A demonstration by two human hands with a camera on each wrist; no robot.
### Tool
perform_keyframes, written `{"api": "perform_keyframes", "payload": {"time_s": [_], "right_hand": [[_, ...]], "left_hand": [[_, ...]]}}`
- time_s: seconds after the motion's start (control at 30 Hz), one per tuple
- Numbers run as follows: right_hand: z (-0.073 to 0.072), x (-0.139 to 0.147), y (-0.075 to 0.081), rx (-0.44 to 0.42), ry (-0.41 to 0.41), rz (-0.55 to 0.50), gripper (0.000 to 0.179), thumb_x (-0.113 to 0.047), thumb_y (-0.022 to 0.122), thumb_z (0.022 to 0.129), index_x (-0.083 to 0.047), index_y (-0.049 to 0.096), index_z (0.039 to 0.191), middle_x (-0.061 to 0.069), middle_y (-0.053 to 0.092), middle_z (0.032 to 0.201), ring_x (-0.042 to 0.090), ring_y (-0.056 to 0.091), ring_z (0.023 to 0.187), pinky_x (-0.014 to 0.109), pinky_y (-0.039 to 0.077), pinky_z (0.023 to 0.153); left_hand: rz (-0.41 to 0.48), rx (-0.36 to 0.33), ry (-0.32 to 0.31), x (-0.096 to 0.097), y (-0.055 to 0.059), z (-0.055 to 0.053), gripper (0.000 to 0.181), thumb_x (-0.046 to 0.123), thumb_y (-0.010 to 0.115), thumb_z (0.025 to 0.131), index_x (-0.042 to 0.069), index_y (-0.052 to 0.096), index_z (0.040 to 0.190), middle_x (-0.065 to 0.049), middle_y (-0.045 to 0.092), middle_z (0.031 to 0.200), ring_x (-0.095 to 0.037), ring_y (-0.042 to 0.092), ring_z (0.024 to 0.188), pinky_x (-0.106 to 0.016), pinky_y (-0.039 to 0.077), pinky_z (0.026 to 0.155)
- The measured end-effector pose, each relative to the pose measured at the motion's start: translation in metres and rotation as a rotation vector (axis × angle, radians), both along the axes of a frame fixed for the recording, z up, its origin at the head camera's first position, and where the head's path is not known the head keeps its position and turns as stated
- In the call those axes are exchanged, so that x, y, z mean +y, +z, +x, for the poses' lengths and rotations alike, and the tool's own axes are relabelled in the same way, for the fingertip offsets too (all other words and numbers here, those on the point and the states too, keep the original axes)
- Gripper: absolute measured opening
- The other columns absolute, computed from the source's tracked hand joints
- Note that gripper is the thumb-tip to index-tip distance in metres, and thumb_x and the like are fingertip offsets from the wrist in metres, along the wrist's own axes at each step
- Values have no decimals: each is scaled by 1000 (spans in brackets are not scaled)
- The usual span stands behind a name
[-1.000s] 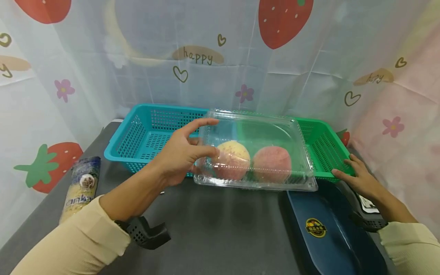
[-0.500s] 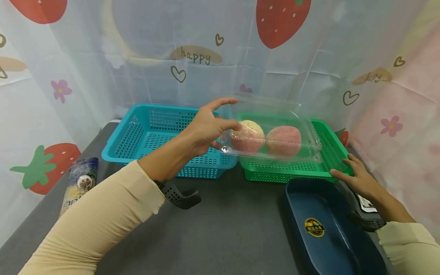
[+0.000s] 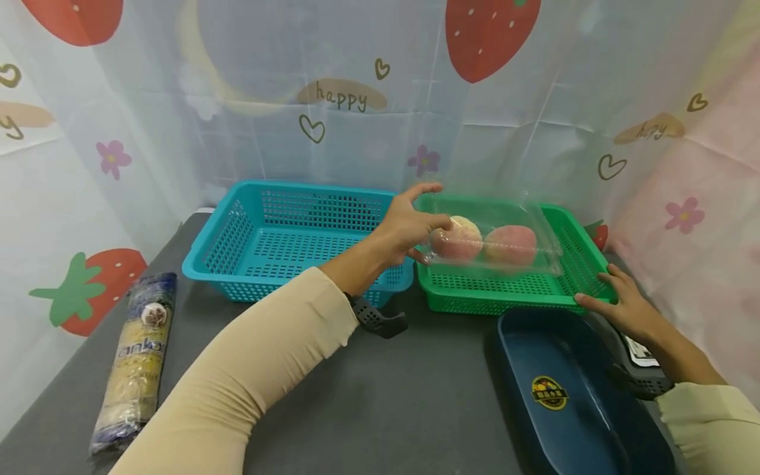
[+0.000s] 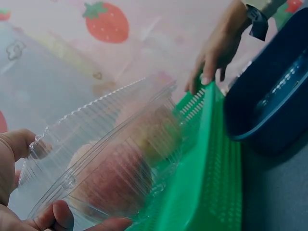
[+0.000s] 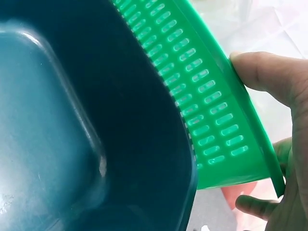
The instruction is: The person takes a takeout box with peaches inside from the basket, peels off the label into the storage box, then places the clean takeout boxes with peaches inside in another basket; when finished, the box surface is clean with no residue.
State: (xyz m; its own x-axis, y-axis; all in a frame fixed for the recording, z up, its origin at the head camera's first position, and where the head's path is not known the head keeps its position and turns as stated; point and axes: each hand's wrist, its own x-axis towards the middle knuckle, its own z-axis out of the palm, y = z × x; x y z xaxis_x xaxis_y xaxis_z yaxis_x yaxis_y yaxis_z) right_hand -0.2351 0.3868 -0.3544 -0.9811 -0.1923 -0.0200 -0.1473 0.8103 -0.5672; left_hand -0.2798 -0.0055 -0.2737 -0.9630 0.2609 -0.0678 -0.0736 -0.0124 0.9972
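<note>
My left hand [image 3: 404,227] grips the left end of a clear plastic clamshell container [image 4: 103,113], thumb at the front and fingers behind. Inside the container lie two peaches, one yellow and pink [image 3: 457,241], the other pink [image 3: 510,245]. The container is tilted and overlaps the green basket [image 3: 469,301] in the head view, close over its opening. At that basket's right front corner, my right hand [image 3: 629,307] holds the rim. In the right wrist view its thumb lies on one side of the rim, with fingers round the other.
A turquoise basket [image 3: 332,198] stands left of the green one, partly behind my left forearm. In front of the green basket is a dark blue tray [image 3: 584,376] with a round label. A long plastic food packet [image 3: 133,359] lies at the left. A printed curtain [image 3: 249,138] hangs behind.
My left hand has carried the container with the peaches rightward and back from between the two baskets to over the green basket, then slightly lower. The right hand stays on the rim.
</note>
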Motion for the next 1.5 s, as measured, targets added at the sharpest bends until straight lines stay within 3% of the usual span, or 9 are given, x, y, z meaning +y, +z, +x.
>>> {"api": "perform_keyframes", "payload": {"time_s": [0.37, 0.8, 0.97, 1.17, 1.2, 1.3, 1.37, 1.43, 1.5], "right_hand": [[0, 3, 4, -8, -14, 5, 86, -41, 51, 96, 19, 12, 144, 34, -13, 151, 59, -3, 134, 78, 11, 94], [-3, -3, 7, 12, -6, -10, 84, -39, 51, 96, 20, 13, 143, 35, -9, 151, 59, -1, 134, 76, 12, 96], [-2, -5, 5, 19, -10, -14, 83, -38, 52, 96, 19, 14, 143, 34, -8, 152, 58, 0, 134, 76, 13, 96], [0, -3, 4, 13, -21, -18, 84, -39, 51, 96, 18, 13, 144, 33, -10, 152, 58, -2, 135, 76, 11, 96], [1, -3, 4, 12, -23, -21, 84, -39, 52, 96, 18, 13, 144, 33, -10, 152, 57, -2, 135, 76, 11, 96], [2, -2, 3, 11, -28, -31, 85, -39, 52, 96, 18, 12, 144, 32, -11, 153, 57, -2, 135, 76, 11, 96], [3, -2, 3, 8, -29, -39, 85, -38, 52, 96, 18, 12, 144, 32, -11, 153, 57, -2, 135, 76, 11, 96], [3, -2, 2, 6, -32, -41, 85, -38, 52, 96, 18, 12, 144, 32, -10, 153, 57, -2, 135, 76, 12, 97], [3, -1, 1, 6, -31, -39, 84, -38, 52, 96, 18, 12, 144, 32, -10, 152, 56, -2, 135, 75, 12, 97]], "left_hand": [[-42, -54, 36, 48, -27, -14, 67, 4, 71, 82, 33, 51, 139, -10, 51, 120, -22, 51, 56, -53, 54, 52], [-126, -116, 64, 71, -55, -22, 67, 6, 69, 85, 37, 48, 140, -7, 60, 111, -16, 29, 43, -36, 33, 41], [-171, -114, 84, 71, -58, -22, 68, 5, 69, 87, 35, 46, 143, -10, 49, 133, -17, 33, 44, -36, 37, 42], [-376, -72, 88, 77, -59, -20, 71, 5, 70, 86, 35, 43, 145, -17, 17, 154, -15, 26, 40, -30, 27, 37], [-396, -72, 70, 78, -59, -20, 70, 6, 70, 87, 34, 43, 145, -17, 23, 153, -15, 25, 42, -30, 26, 38], [-409, -77, -23, 80, -60, -19, 65, 9, 68, 89, 30, 44, 145, -12, 35, 148, -18, 43, 56, -33, 34, 46], [-404, -79, -106, 80, -61, -19, 60, 13, 66, 91, 28, 44, 145, -7, 40, 145, -22, 56, 85, -38, 45, 61], [-417, -78, -173, 80, -62, -19, 57, 19, 65, 93, 27, 43, 145, -3, 35, 149, -27, 50, 117, -46, 47, 81], [-434, -74, -223, 80, -63, -20, 57, 23, 64, 94, 27, 42, 146, -2, 28, 154, -29, 38, 132, -51, 42, 94]]}}
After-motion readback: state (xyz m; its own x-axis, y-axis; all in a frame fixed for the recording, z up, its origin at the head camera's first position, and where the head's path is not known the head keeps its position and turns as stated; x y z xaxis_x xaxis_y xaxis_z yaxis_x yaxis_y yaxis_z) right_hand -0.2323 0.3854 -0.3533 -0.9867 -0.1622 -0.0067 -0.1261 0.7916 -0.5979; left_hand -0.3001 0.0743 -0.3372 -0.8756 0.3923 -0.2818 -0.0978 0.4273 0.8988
